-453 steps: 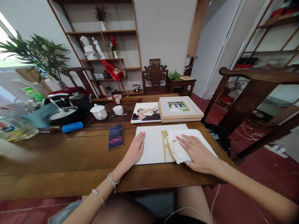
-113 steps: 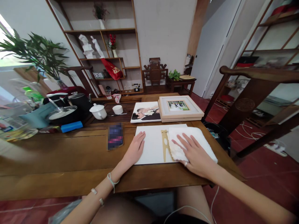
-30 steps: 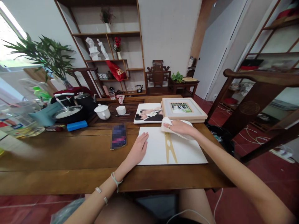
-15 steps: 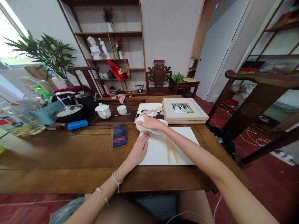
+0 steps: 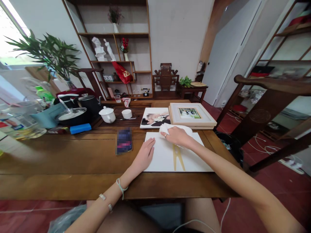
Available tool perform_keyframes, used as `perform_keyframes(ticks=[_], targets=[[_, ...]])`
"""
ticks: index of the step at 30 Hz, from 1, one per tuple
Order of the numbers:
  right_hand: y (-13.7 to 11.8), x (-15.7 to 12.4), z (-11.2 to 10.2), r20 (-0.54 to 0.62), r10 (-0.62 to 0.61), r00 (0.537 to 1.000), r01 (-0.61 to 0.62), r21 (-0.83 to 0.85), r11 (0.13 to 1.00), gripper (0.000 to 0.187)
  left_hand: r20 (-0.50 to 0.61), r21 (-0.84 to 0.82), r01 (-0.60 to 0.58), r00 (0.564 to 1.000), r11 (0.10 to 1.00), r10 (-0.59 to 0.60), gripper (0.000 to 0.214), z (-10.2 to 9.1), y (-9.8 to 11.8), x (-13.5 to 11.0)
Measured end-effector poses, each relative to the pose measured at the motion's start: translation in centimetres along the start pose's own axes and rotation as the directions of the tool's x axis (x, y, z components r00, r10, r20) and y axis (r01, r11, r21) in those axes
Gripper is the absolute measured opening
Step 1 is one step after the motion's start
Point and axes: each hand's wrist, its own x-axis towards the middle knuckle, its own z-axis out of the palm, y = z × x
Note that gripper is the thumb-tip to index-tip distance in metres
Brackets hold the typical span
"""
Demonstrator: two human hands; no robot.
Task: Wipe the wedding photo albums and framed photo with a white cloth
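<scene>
My left hand (image 5: pixel 146 153) lies flat on the left edge of a white panel (image 5: pixel 162 161), fingers together and stretched out. A tan A-shaped piece (image 5: pixel 178 160) lies against the panel's surface. Bunched in my right hand (image 5: pixel 177 136) is a white cloth (image 5: pixel 186 128), over the panel's far edge; whether it touches the panel I cannot tell. Beyond it lie a photo print (image 5: pixel 155 119) and a pale wooden picture frame (image 5: pixel 206 118) with a small photo inside, the frame seemingly stacked on another.
Left of the panel lies a phone (image 5: pixel 124 142). Farther back stand a white lidded cup (image 5: pixel 107 115), a small white bowl (image 5: pixel 126 114), a blue block (image 5: pixel 80 128) and a dark pan (image 5: pixel 73 117). A wooden chair (image 5: pixel 269 84) stands at the right, beside the table (image 5: pixel 73 161).
My right hand has moved right with the cloth, from the photo print's near edge to over the white panel's far edge. My left hand has stayed in place.
</scene>
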Motion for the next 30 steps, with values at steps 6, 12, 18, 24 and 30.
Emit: perform_keyframes(ticks=[6,12,18,24,30], targets=[[-3.7,3.5,0.5,0.006,-0.077,0.997,0.077,-0.005,0.997,0.058,0.0,-0.016,0.007,1.0,1.0,-0.007,0.042,0.0,-0.3,0.1],[-6.3,4.6,1.8,-0.032,-0.139,0.99,0.137,-0.052,0.989,0.053,0.0,-0.024,-0.014,1.0,1.0,0.014,0.04,-0.4,0.4,0.3],[-3.5,2.5,2.8,-0.11,-0.161,0.981,0.145,-0.141,0.979,0.053,-0.002,-0.021,-0.016,1.0,1.0,0.016,0.041,-0.2,0.2,0.2],[-0.8,0.8,4.1,-0.146,-0.184,0.972,0.152,-0.205,0.967,0.05,-0.024,-0.013,0.004,1.0,1.0,-0.005,0.041,0.5,-0.5,0.0],[-1.2,-2.3,6.1,-0.112,-0.271,0.956,0.229,-0.291,0.929,0.06,-0.017,-0.022,0.015,1.0,1.0,-0.015,0.04,0.3,-0.2,-0.1]])
